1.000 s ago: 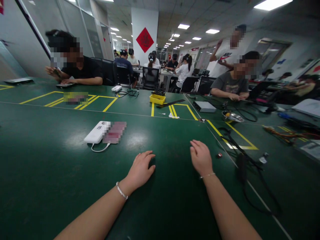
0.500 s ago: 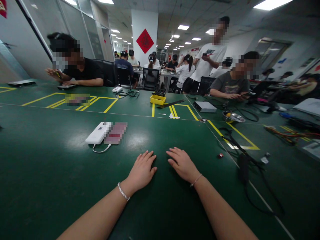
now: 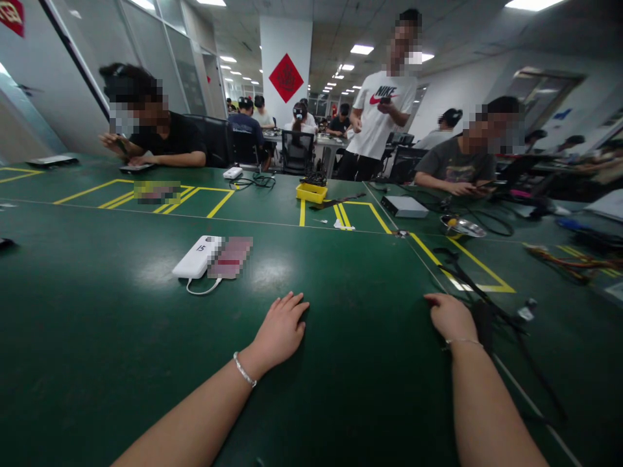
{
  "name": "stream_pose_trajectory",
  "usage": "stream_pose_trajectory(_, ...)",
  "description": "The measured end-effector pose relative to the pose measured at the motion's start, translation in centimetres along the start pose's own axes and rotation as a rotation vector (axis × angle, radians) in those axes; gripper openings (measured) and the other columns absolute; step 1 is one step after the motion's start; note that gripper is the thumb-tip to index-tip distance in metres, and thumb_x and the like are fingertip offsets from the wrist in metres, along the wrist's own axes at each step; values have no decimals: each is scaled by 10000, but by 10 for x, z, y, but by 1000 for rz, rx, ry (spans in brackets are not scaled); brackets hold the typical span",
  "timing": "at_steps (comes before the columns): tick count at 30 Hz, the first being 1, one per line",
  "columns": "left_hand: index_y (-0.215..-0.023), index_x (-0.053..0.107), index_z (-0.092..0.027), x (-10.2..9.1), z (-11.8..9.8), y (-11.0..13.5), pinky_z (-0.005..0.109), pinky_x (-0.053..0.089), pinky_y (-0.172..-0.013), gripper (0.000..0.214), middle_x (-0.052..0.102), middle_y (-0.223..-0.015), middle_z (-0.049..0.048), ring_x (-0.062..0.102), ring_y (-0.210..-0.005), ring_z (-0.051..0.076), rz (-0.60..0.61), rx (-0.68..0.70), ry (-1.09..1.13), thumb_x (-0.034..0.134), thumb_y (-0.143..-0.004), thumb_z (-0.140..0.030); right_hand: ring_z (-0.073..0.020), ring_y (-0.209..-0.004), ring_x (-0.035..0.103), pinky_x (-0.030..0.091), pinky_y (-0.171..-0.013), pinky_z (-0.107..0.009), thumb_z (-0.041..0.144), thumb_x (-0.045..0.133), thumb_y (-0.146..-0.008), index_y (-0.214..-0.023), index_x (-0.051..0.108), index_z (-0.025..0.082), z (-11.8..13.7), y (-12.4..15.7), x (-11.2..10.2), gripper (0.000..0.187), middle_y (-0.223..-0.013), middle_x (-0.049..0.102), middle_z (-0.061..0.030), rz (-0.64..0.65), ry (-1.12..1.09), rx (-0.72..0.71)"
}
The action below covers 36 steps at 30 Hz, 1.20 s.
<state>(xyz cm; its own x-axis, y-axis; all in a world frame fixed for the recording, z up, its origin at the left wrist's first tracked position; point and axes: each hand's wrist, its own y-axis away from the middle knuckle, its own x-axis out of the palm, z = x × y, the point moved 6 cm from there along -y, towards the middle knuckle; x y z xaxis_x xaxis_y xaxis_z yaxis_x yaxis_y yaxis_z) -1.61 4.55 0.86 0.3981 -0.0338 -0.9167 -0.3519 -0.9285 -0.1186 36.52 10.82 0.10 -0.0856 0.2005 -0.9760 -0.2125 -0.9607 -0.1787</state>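
My left hand [image 3: 282, 329] lies palm down on the green table [image 3: 341, 402], fingers stretched and a little spread, holding nothing. Off to the right, my right hand [image 3: 452, 318] is low over the table beside a black cable [image 3: 511, 324], its fingers bent and pressed together. Whatever they may hold is hidden beneath the hand; a small red thing seen at about that spot earlier is out of sight. Beyond my left hand lie a white power bank [image 3: 197, 257] marked 15 and a blurred-out flat pinkish thing [image 3: 232, 258], with a short white cable [image 3: 204, 292] by them.
Farther back are a yellow tray [image 3: 311, 193], a grey box [image 3: 405, 207] and a metal bowl [image 3: 462, 227]. Coloured wires [image 3: 559, 263] lie at the right. Two people sit across the table; another person [image 3: 382, 113] stands behind them. Yellow tape [image 3: 374, 217] marks the tabletop.
My right hand has moved right, away from my left hand, and its fingers have closed over where the small red thing lay. My left hand stays in place. The standing person has shifted left.
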Motion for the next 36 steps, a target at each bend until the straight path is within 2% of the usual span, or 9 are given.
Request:
stream_pose_trajectory(7, -1138, 420, -227, -2, -2, -1, 398, 189, -985, 396, 354, -1279, 35, 244, -1201, 195, -12, -6, 3, 395, -742, -225, -195, -779, 541, 403, -651, -296, 295, 394, -699, -923, 587, 207, 6, 3, -8, 309, -918, 595, -64, -48, -65, 112)
stream_pose_trajectory(12, -1123, 432, -227, -1, -2, -1, 397, 186, -985, 385, 360, -1275, 33, 244, -1201, 196, -17, -8, 19, 405, -739, -226, -183, -742, 544, 403, -630, -287, 295, 402, -698, -946, 578, 188, 7, 8, -15, 323, -873, 602, -65, -118, -206, 170)
stream_pose_trajectory(17, -1101, 448, -228, -3, -2, 0, 408, 196, -977, 365, 379, -1259, 36, 255, -1194, 206, -41, -1, 56, 419, -738, -237, -201, -784, 537, 407, -675, -318, 274, 381, -715, -949, 570, 174, 18, 10, -23, 317, -903, 585, -80, -161, -198, 153)
stream_pose_trajectory(19, -1077, 464, -222, -6, -4, 0, 411, 213, -967, 343, 418, -1224, 43, 295, -1170, 214, -70, -12, 87, 431, -737, -253, -202, -831, 524, 401, -729, -333, 264, 376, -723, -958, 560, 168, 41, 14, -31, 313, -935, 570, -81, -218, -215, 62)
stream_pose_trajectory(22, -1076, 453, -213, -12, -7, -1, 383, 296, -915, 337, 512, -1105, 51, 417, -1065, 204, -119, -51, 205, 428, -750, -295, -189, -885, 501, 383, -797, -348, 229, 371, -741, -988, 532, 177, 104, 31, -39, 299, -967, 555, -72, -244, -327, -203)
stream_pose_trajectory(26, -1119, 392, -221, -8, -15, -2, 288, 412, -779, 363, 586, -953, 23, 542, -855, 145, -32, -60, 544, 403, -771, -327, -172, -890, 489, 385, -812, -338, 159, 356, -759, -1092, 455, 189, 205, 80, -38, 349, -962, 555, -68, -80, -491, -663)
stream_pose_trajectory(29, -1027, 459, -205, -5, -16, -3, 259, 422, -737, 279, 604, -874, 11, 555, -791, 131, -9, -49, 717, 417, -765, -293, -160, -897, 480, 385, -815, -321, 132, 325, -771, -1117, 430, 210, 252, 115, -37, 369, -981, 551, -58, 28, -546, -893)
stream_pose_trajectory(33, -979, 488, -185, -2, -13, -5, 248, 426, -693, 246, 598, -821, 12, 553, -746, 126, -15, -73, 853, 449, -743, -241, -155, -937, 465, 378, -832, -317, 164, 353, -766, -1116, 429, 209, 261, 123, -43, 361, -1025, 530, -59, 68, -565, -952)
stream_pose_trajectory(36, -1059, 445, -180, 0, -8, -6, 232, 428, -617, 304, 584, -739, 5, 548, -663, 107, 11, -153, 965, 405, -768, -256, -195, -1033, 409, 328, -885, -378, 250, 428, -733, -1107, 443, 221, 231, 98, -49, 375, -1128, 470, -61, -13, -457, -844)
